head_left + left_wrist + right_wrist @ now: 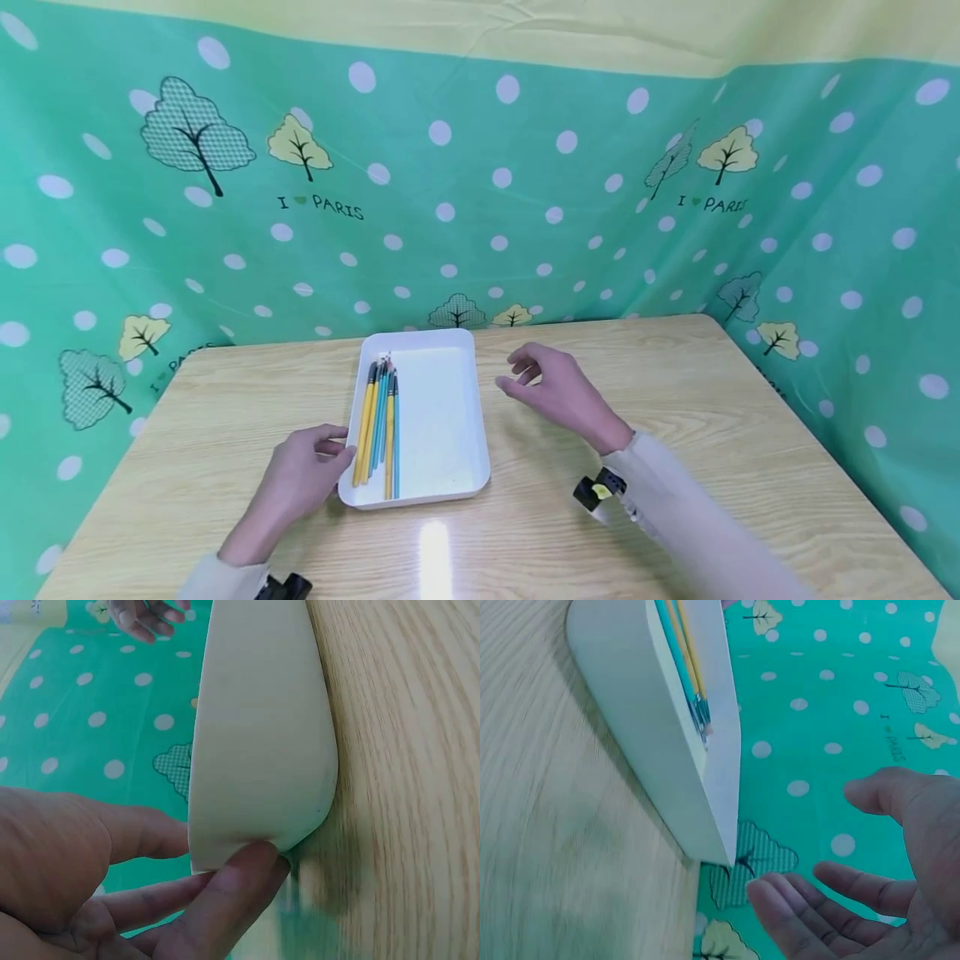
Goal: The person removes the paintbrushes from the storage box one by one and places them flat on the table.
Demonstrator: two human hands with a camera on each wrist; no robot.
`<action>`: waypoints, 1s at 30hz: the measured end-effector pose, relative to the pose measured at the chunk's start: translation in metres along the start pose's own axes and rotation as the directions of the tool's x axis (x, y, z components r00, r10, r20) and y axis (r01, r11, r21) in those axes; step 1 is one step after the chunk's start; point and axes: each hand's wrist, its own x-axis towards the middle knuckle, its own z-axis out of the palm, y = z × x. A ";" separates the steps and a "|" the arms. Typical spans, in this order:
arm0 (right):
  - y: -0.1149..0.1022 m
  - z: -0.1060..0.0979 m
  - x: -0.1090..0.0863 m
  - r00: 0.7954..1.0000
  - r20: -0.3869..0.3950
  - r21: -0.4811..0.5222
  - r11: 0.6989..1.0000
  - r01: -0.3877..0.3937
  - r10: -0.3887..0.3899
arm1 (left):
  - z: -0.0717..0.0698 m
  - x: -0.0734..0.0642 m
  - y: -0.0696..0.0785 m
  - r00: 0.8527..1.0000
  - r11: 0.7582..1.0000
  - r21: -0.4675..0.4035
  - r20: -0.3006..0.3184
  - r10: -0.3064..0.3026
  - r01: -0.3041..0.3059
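A white rectangular tray point(438, 417) rests on the table, with several paintbrushes point(389, 433) lying lengthwise along its left side. Their handles are yellow and blue, and the tips point to the far end. At the near left corner my left hand point(303, 471) grips the tray wall. In the left wrist view the thumb is at the rim and fingertips point(244, 866) press the outer wall point(259, 735). My right hand point(555, 387) hovers to the right of the tray, apart from it, fingers loosely bent and holding nothing.
The light wooden table point(660, 367) extends on both sides of the tray. Behind and to the right hangs a green curtain point(480, 200) with white dots and printed trees, close to the table's far edge.
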 end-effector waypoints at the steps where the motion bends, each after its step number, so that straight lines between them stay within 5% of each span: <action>1: -0.001 0.003 0.002 1.000 0.004 0.007 1.000 0.000 0.000 | 0.001 0.000 0.000 1.000 1.000 0.003 -0.002 0.003 -0.003; 14: -0.013 0.041 0.018 0.996 0.089 0.115 0.993 -0.006 -0.004 | 0.002 -0.003 -0.001 0.996 0.999 0.027 -0.084 -0.018 0.020; 30: -0.041 0.089 0.027 0.974 0.193 0.168 0.974 -0.152 0.119 | 0.001 -0.001 0.000 0.998 1.000 0.016 -0.058 -0.005 0.006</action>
